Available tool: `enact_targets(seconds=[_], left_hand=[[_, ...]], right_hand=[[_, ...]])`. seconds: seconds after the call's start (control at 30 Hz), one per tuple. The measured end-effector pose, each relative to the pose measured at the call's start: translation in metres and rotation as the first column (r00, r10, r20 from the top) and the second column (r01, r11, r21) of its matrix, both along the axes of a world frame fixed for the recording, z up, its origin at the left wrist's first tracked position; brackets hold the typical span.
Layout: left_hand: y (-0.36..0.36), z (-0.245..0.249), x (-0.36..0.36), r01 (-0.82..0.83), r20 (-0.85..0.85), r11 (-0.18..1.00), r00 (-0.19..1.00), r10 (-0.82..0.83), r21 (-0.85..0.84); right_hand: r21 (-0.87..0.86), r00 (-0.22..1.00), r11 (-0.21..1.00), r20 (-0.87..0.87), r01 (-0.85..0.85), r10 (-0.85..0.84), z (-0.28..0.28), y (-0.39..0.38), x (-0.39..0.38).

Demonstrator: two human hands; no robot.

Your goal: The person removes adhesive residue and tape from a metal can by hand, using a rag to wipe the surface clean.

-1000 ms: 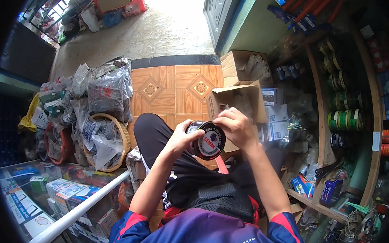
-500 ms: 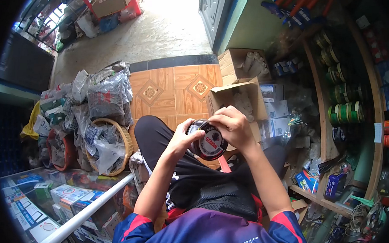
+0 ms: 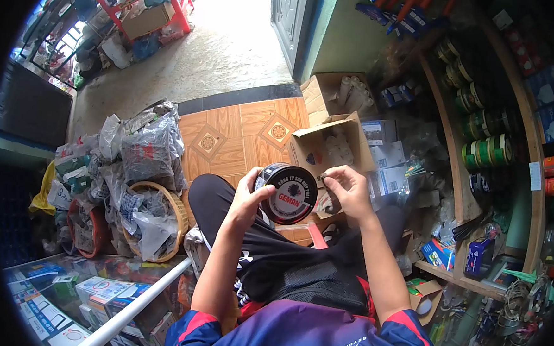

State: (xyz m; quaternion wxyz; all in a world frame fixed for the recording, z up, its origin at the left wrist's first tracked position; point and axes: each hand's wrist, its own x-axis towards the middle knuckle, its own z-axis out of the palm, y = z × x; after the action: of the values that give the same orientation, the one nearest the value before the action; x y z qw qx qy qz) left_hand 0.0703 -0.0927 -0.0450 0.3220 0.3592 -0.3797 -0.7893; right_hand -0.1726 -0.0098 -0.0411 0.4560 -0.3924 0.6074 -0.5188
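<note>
A thick round black item [image 3: 289, 202] with a printed face reading "GEMAN" is held up above my lap, its face turned toward me. My left hand [image 3: 250, 198] grips its left edge, thumb over the label and fingers behind. Just off its right side, my right hand [image 3: 346, 190] is closed in a pinch, thumb against forefinger. A small dark bit shows at those fingertips, too small to name. Beneath the round item, a red strip [image 3: 317, 236] is seen between my legs.
Open cardboard boxes [image 3: 304, 146] with pale rolls stand ahead on the right. A wicker basket [image 3: 181, 221] of plastic bags is to the left, beside a glass display counter [image 3: 49, 264] with a white rail [image 3: 135, 307]. Shelves with green rolls [image 3: 486, 153] line the right side.
My right hand has come away from the round item's rim, moving to the right. The round item has tilted so its face shows more fully, still in my left hand.
</note>
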Motion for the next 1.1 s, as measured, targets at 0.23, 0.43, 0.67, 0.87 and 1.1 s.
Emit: enact_targets(seconds=[0.23, 0.43, 0.67, 0.87, 1.1], left_hand=[[0.006, -0.018, -0.005, -0.075, -0.160, 0.965, 0.980, 0.118, 0.252], [0.018, -0.018, -0.005, -0.148, -0.165, 0.939, 0.964, 0.207, 0.311], [0.023, 0.002, -0.001, -0.142, -0.203, 0.990, 0.969, 0.140, 0.008], [0.023, 0.022, 0.002, -0.088, -0.188, 0.993, 0.980, 0.071, -0.082], [0.022, 0.027, 0.003, -0.079, -0.175, 0.993, 0.983, 0.063, -0.085]], right_hand=[[0.016, 0.861, 0.994, 0.501, -0.108, 0.085, -0.003, 0.004, 0.015], [0.054, 0.925, 0.998, 0.376, 0.033, -0.051, -0.011, 0.008, 0.030], [-0.068, 0.989, 0.995, 0.133, 0.076, -0.066, 0.012, 0.004, 0.033], [-0.277, 0.862, 0.952, -0.506, -0.132, -0.028, 0.080, -0.024, 0.034], [-0.303, 0.710, 0.925, -0.702, -0.230, -0.053, 0.092, -0.037, 0.045]])
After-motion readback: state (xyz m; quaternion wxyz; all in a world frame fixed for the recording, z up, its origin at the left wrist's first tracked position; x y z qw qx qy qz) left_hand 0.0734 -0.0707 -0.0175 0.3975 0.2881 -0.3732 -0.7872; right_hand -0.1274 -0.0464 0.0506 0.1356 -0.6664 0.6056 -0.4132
